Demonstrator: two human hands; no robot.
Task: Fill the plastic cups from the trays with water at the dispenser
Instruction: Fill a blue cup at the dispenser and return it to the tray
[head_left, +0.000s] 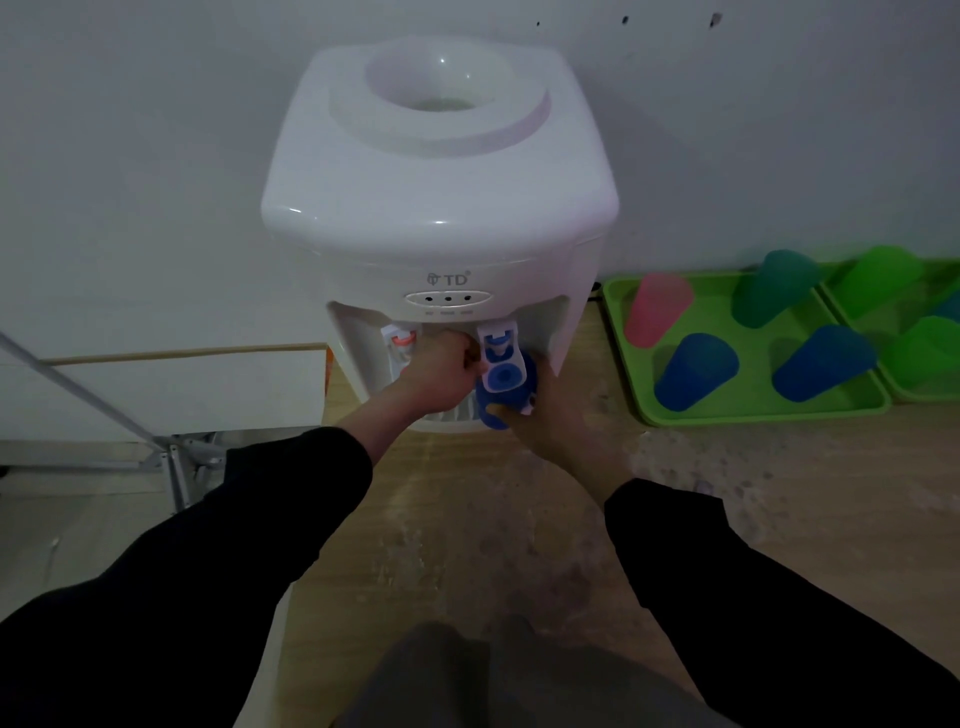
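Right hand (545, 415) wrapped around blue plastic cup (496, 402), held under blue tap (500, 358) of white tabletop water dispenser (441, 197). Left hand (441, 371) closed against tap lever (fingertips hidden). Green plastic tray (753, 413) on wooden worktop (519, 519), right of dispenser, holds upturned cups.

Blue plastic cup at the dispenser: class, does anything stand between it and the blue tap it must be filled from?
Nothing visible does. The right hand holds the blue plastic cup directly beneath the blue tap of the white water dispenser. The left hand is at the tap's left side, not between the tap and the cup.
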